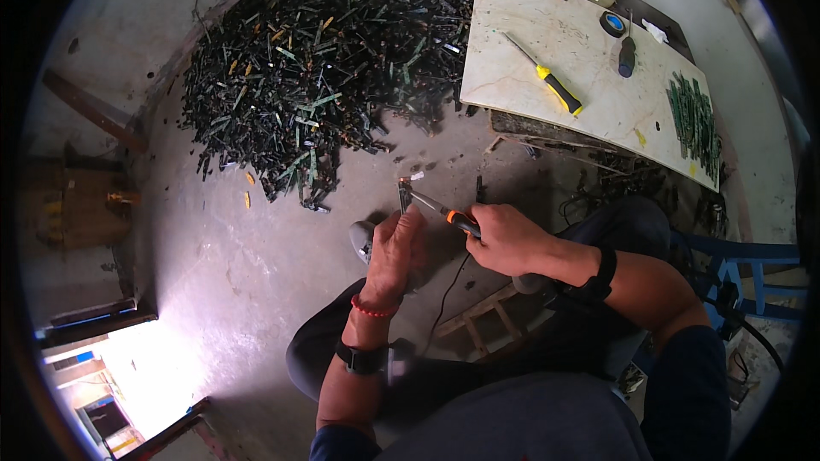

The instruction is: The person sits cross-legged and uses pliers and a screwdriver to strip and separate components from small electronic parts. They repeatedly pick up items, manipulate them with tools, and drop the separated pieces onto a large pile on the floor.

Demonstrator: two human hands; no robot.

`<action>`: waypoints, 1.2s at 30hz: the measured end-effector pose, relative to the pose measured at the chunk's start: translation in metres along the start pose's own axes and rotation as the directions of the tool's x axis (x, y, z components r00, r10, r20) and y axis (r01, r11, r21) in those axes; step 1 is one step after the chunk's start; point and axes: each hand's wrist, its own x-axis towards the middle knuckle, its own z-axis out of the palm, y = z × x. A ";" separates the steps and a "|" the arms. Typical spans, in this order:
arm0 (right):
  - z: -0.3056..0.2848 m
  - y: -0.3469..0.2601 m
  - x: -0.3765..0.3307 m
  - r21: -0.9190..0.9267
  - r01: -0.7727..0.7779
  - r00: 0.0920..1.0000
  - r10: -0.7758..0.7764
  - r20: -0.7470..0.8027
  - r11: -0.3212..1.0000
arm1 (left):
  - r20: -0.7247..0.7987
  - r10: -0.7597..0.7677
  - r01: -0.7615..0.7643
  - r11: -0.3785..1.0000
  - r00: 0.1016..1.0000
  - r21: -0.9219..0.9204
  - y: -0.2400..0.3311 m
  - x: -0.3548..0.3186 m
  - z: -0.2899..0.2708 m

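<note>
Nearest the camera, dark clothing (512, 418) covers the seated person's lap. Just beyond it, the left hand (395, 248), with a red beaded bracelet (373, 312) at the wrist, pinches a narrow dark strip (405, 196), end up, above the floor (213, 256). From the right, the right hand (511, 239) is closed round the handle of an orange-and-black tool (461, 221), its metal shaft slanting to the strip's far end, beside a small white bit (417, 176). Whether tip and strip touch is too small to tell. A thin cord (444, 299) runs below the right hand; I cannot tell whether it joins the tool.

The step in hand looks like working on that far end with the tip; the next move calls for a firm left pinch and fine right-hand control.

Farther off and to the left spreads a big heap of similar strips (299, 102). Far right, a low table (512, 34) carries a yellow-and-black screwdriver (559, 92), a dark-handled screwdriver (627, 58), a roll of tape (612, 24) and, at its right end, a batch of green strips (696, 128). Blue furniture (760, 269) stands at near right.
</note>
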 end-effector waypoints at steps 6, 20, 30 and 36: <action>0.002 -0.006 -0.001 -0.063 -0.020 1.000 0.019 -0.019 0.998 | -0.042 0.013 -0.011 0.999 0.999 0.040 -0.005 0.002 0.000; -0.017 -0.014 -0.003 0.792 -0.548 0.799 -0.113 0.591 0.268 | 0.189 0.047 0.018 0.944 0.981 -0.330 -0.006 0.002 -0.007; -0.019 -0.009 0.004 0.773 -0.507 0.814 -0.084 0.575 0.382 | 0.221 0.068 -0.011 0.968 0.973 -0.250 -0.005 0.003 -0.012; -0.021 -0.013 0.003 0.763 -0.477 0.860 0.050 0.509 0.435 | 0.042 0.285 -0.284 0.913 0.958 0.292 -0.007 0.006 -0.008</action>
